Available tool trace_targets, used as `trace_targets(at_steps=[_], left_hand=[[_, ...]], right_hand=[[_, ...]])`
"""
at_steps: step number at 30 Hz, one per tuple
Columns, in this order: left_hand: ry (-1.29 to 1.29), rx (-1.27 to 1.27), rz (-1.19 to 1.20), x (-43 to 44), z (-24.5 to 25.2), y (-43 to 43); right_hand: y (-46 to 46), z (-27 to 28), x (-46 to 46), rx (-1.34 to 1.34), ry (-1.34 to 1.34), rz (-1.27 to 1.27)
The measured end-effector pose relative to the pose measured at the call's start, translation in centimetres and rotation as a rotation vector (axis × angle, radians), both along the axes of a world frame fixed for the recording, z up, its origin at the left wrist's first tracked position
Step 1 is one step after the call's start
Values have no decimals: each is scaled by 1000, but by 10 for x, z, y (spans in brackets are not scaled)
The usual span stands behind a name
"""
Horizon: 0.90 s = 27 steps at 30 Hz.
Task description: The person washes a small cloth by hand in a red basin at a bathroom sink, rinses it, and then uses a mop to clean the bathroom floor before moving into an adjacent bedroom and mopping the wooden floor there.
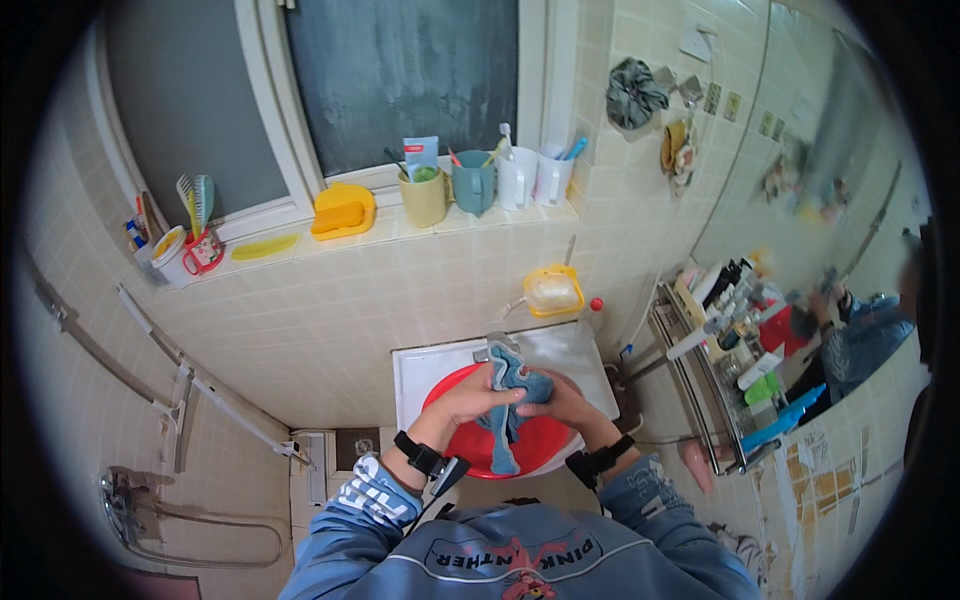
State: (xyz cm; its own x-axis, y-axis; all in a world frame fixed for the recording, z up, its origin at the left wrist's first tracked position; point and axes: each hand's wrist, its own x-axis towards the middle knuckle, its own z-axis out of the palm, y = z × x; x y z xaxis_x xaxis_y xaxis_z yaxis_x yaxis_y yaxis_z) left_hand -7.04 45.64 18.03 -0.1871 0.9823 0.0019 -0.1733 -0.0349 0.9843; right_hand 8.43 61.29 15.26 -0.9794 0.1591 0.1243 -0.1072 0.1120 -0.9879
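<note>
A blue cloth with a pale edge (504,420) is bunched between both hands, over a red plastic basin (541,442) that sits on the white sink (409,375). My left hand (472,395) grips the cloth from the left side, its thumb pressed across the fabric. From the right, my right hand (559,401) holds the bunched part, with some fingers hidden by the cloth. A strip of the cloth hangs down into the basin. Just behind the hands is the metal faucet (501,343), partly covered by the cloth.
A yellow soap holder (553,291) is on the tiled wall above the sink. Several cups, including a teal mug (473,182), line the window ledge with a yellow soap dish (343,211). At right, a metal rack (682,382) holds bottles below a mirror.
</note>
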Motion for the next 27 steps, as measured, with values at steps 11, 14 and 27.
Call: trace_targets(at_steps=[11,14,27], left_hand=[[315,-291,257,-79,-42,-41],[65,-278,475,-86,-55,-50],[421,-798,638,-90,-155,-42]], right_hand=[[40,-9,24,-67,-197,-212],[57,-8,23,74,-163,-317],[75,-73,-22,765,-351,-403]])
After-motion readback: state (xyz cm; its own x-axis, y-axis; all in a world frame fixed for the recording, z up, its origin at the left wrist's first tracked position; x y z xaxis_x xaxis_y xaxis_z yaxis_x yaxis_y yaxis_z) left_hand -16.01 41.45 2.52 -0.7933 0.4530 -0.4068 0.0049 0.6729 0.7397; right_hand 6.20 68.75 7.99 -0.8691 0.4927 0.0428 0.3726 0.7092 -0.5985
